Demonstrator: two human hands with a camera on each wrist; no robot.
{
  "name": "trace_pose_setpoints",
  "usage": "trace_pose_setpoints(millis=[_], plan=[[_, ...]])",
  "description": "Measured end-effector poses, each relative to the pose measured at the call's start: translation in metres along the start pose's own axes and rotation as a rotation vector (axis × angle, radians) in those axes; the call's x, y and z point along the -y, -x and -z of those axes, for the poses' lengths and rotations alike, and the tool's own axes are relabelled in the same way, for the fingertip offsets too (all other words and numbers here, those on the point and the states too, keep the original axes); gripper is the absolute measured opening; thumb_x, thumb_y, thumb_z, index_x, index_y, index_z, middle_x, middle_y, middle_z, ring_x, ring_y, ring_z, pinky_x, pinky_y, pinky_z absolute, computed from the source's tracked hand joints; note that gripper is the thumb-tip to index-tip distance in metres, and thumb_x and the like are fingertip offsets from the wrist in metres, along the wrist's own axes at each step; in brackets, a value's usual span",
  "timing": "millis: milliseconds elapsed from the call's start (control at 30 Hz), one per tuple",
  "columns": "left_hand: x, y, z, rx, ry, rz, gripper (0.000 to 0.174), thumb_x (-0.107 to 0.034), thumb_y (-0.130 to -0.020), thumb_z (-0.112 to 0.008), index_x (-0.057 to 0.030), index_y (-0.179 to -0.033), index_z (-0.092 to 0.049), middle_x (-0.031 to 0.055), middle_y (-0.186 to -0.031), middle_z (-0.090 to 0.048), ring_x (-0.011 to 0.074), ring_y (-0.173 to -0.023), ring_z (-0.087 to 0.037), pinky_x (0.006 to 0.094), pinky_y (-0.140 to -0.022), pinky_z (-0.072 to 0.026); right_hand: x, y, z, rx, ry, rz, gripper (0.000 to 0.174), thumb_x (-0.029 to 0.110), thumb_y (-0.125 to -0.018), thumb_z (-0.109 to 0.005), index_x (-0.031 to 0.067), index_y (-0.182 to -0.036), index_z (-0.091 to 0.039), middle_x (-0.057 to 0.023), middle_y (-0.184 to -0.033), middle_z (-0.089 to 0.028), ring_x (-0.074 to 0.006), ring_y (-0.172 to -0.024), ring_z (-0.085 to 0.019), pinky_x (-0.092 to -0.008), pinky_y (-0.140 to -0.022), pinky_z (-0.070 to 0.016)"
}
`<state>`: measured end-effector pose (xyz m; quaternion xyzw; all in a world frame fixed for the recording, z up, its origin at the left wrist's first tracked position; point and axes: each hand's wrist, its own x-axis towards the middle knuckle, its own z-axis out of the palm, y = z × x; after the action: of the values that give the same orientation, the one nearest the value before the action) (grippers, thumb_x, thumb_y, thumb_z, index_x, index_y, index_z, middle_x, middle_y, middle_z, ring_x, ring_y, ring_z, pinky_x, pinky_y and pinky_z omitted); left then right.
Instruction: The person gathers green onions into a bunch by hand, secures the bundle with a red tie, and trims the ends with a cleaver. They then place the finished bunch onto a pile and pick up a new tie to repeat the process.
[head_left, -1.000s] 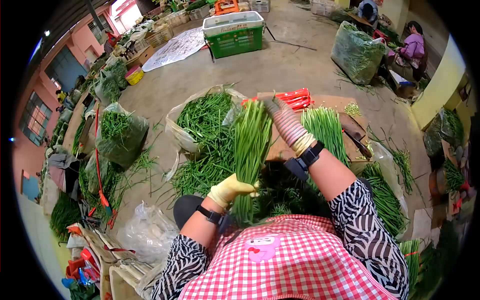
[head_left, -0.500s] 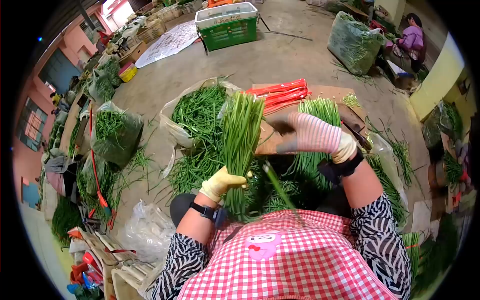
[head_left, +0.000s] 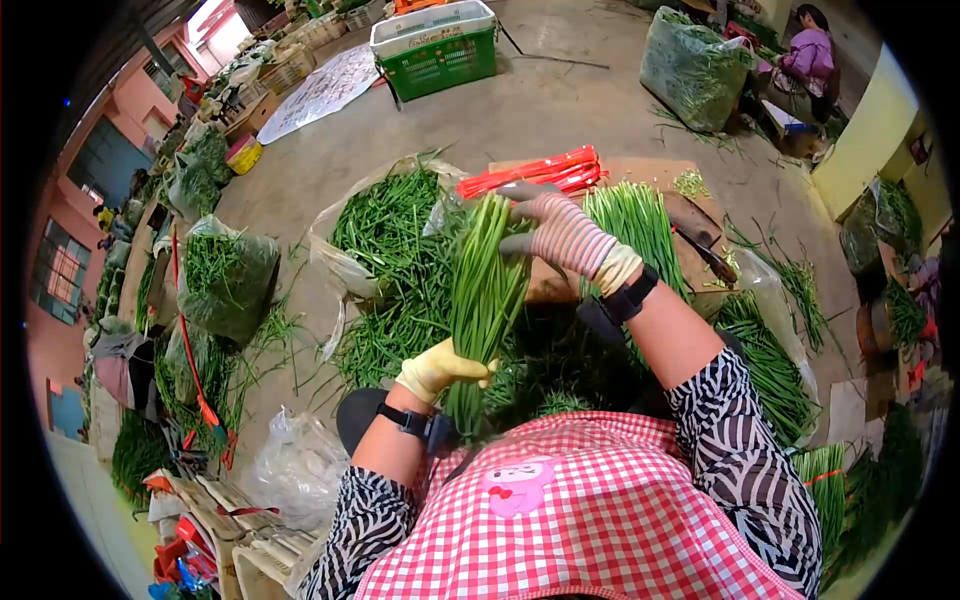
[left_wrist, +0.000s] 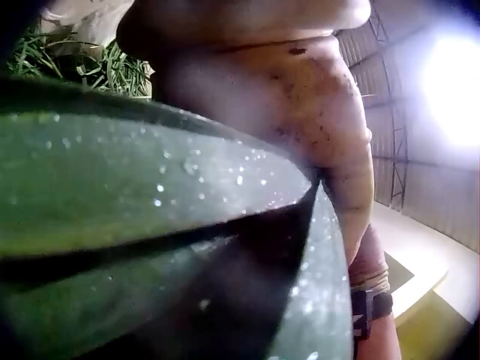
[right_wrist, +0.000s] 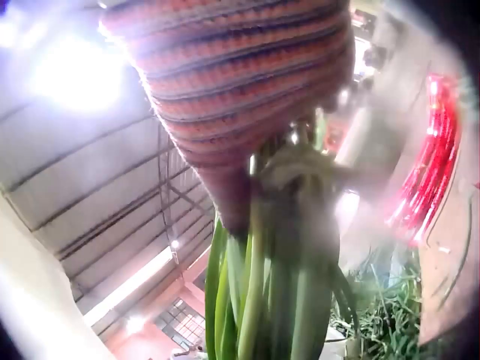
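A thick bunch of long, flat-leaved green chives (head_left: 485, 285) stands nearly upright in front of the apron. My left hand (head_left: 440, 370), in a yellow glove, grips it near its lower end. Wet green leaves (left_wrist: 150, 180) fill much of the left wrist view. My right hand (head_left: 565, 232), in a striped glove with dark fingertips, is at the bunch's upper end, thumb and fingers around the stems. In the right wrist view its striped glove (right_wrist: 247, 82) covers the tops of the stems (right_wrist: 277, 300); the fingertips are partly hidden and blurred.
A trimmed chive bundle (head_left: 635, 230) lies on a board (head_left: 680, 175) beside red ties (head_left: 540, 172) and a dark-bladed knife (head_left: 705, 255). Loose chives fill an open bag (head_left: 390, 230) at the left. More chives (head_left: 765, 360) lie at the right. A green crate (head_left: 440, 65) stands ahead.
My right hand left the bunch's top, swung right and down as a loose stem dropped toward the apron, then returned to the top. My left hand kept its grip on the chives.
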<state>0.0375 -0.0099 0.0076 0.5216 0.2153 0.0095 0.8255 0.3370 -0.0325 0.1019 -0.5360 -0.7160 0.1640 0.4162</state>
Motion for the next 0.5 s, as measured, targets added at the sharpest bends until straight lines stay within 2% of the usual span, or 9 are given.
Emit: trace_pose_setpoints(millis=[67,100,200,233,267,367,433,467,500], plan=[[0.003,0.001,0.004,0.025,0.034,-0.010,0.031,-0.011,-0.079,-0.080,0.0002,-0.105,-0.067,0.0080,-0.091,-0.068,0.0215,-0.076,-0.066,0.0367,-0.075,-0.0537,-0.004,0.001,-0.001,0.048,-0.166,-0.042,0.033,0.017,-0.079,-0.085,0.0012,-0.107,-0.075,-0.0138,-0.135,-0.066,-0.0312,-0.124,-0.062,-0.0414,-0.107,-0.0492],[0.004,0.001,0.005,0.048,0.065,-0.017,0.031,-0.011,-0.079,-0.080,0.0000,-0.105,-0.067,0.0079,-0.091,-0.068,0.0216,-0.076,-0.066,0.0372,-0.075,-0.0538,-0.005,0.002,-0.004,0.005,-0.153,0.018,0.029,0.013,-0.082,-0.084,0.0009,-0.107,-0.074,-0.0136,-0.134,-0.067,-0.0290,-0.123,-0.063,-0.0399,-0.106,-0.0503],[0.003,0.002,0.009,0.064,0.091,0.009,0.035,-0.010,-0.077,-0.082,-0.0004,-0.108,-0.068,0.0076,-0.094,-0.068,0.0221,-0.078,-0.067,0.0405,-0.082,-0.0562,-0.005,0.008,-0.009,-0.080,-0.374,-0.175,0.025,0.010,-0.086,-0.081,0.0023,-0.109,-0.074,-0.0104,-0.125,-0.071,-0.0240,-0.115,-0.066,-0.0368,-0.101,-0.0534],[0.005,0.001,0.011,0.048,0.094,0.011,0.036,-0.010,-0.077,-0.082,-0.0004,-0.109,-0.068,0.0076,-0.095,-0.068,0.0222,-0.078,-0.068,0.0409,-0.083,-0.0567,-0.004,0.008,-0.009,-0.124,-0.520,-0.196,0.022,0.009,-0.090,-0.078,0.0042,-0.111,-0.073,-0.0059,-0.113,-0.073,-0.0188,-0.105,-0.069,-0.0334,-0.095,-0.0566],[0.007,0.002,0.012,0.032,0.097,0.013,0.038,-0.010,-0.077,-0.083,-0.0005,-0.110,-0.068,0.0076,-0.096,-0.068,0.0223,-0.079,-0.068,0.0413,-0.085,-0.0572,-0.003,0.009,-0.008,-0.215,-0.388,-0.278,0.019,0.007,-0.093,-0.076,0.0039,-0.111,-0.073,-0.0041,-0.104,-0.073,-0.0149,-0.097,-0.069,-0.0310,-0.089,-0.0580],[0.014,0.003,0.017,0.014,0.112,-0.005,0.040,-0.011,-0.078,-0.082,-0.0013,-0.114,-0.066,0.0067,-0.099,-0.067,0.0212,-0.079,-0.068,0.0417,-0.087,-0.0581,-0.002,0.010,0.016,-0.402,-0.031,-0.043,0.021,0.010,-0.094,-0.074,0.0018,-0.113,-0.073,-0.0093,-0.095,-0.076,-0.0157,-0.083,-0.070,-0.0323,-0.080,-0.0573],[0.015,0.002,0.016,0.014,0.110,-0.045,0.038,-0.013,-0.079,-0.081,-0.0016,-0.112,-0.066,0.0054,-0.096,-0.066,0.0201,-0.078,-0.067,0.0405,-0.085,-0.0584,0.008,0.013,0.054,-0.459,0.176,-0.166,0.021,0.012,-0.096,-0.073,-0.0006,-0.113,-0.073,-0.0112,-0.092,-0.077,-0.0171,-0.080,-0.070,-0.0338,-0.076,-0.0560],[0.016,0.003,0.018,-0.040,0.090,-0.061,0.037,-0.012,-0.080,-0.081,-0.0016,-0.112,-0.066,0.0052,-0.096,-0.067,0.0201,-0.078,-0.067,0.0396,-0.081,-0.0578,0.017,0.013,0.081,-0.451,0.144,-0.305,0.023,0.016,-0.098,-0.071,-0.0023,-0.112,-0.075,-0.0099,-0.094,-0.078,-0.0174,-0.081,-0.070,-0.0345,-0.074,-0.0547],[0.013,0.004,0.015,-0.097,0.097,-0.097,0.038,-0.012,-0.080,-0.081,-0.0016,-0.113,-0.066,0.0056,-0.096,-0.068,0.0204,-0.078,-0.067,0.0390,-0.079,-0.0572,0.026,0.014,0.091,-0.643,-0.341,-0.258,0.022,0.015,-0.098,-0.073,-0.0002,-0.113,-0.076,-0.0078,-0.096,-0.078,-0.0164,-0.080,-0.070,-0.0323,-0.074,-0.0557]])
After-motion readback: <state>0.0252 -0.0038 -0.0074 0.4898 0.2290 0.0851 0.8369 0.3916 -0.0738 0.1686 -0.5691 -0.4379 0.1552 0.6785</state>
